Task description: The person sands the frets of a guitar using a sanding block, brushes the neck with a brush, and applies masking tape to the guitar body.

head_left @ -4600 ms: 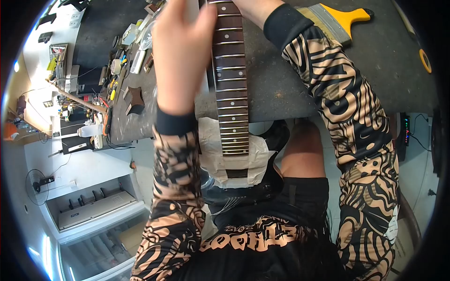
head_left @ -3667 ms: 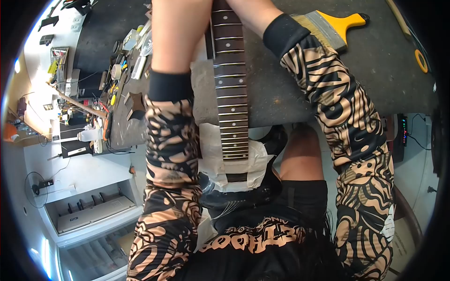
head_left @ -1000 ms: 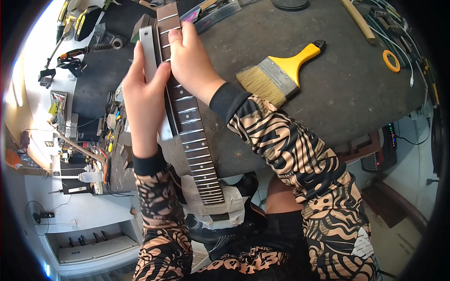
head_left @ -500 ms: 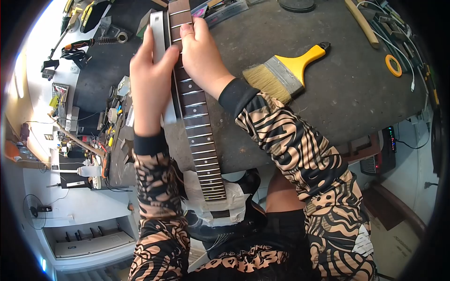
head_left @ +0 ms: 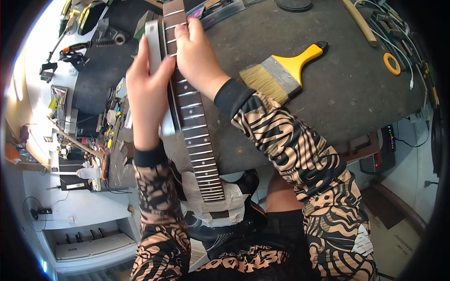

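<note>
The guitar neck [head_left: 198,136] was seen running away from the person, its far end tipped slightly to the left, with the fretted face turned up. Its near end was joined to a dark guitar body [head_left: 253,183], by the person's lap, and pale masking [head_left: 236,199] was laid around the last frets. Along the neck's left edge, a flat metal bar [head_left: 153,46] was set with its long axis nearly parallel to the neck; whether the two touched along their whole length could not be told.

The bar was held by the left hand [head_left: 148,89], the nearer of the two to it: the grip was closed about it, with fingers along the outer side and the thumb bent across toward the frets. Just to the right, the far part of the neck was clasped by the right hand [head_left: 199,58]. Its thumb was laid near the fretted face, while most of its fingers were hidden.

Beyond the right forearm, a wide yellow-handled brush [head_left: 294,65] was left lying on the dark worktop [head_left: 337,100], with its bristles pointed toward the right sleeve [head_left: 290,140]. Farther right, an orange ring [head_left: 386,61] and a wooden stick [head_left: 360,22] were seen.
</note>
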